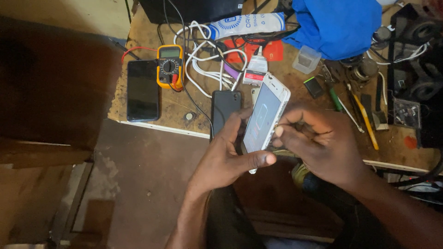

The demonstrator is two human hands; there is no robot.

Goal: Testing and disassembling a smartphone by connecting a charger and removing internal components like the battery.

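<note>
White phone's [266,117] lower end behind the left hand [226,154]; its screen blurred.

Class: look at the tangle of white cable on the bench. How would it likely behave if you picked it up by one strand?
The white cable lies in loose loops, so it is probably floppy and would sag. It overlaps the black cable and lies beside the yellow multimeter, so lifting it may drag them. It looks light.

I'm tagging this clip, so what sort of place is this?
Probably a phone repair bench: a yellow multimeter, screwdrivers and tangled white cables lie on the worn wooden table.
</note>
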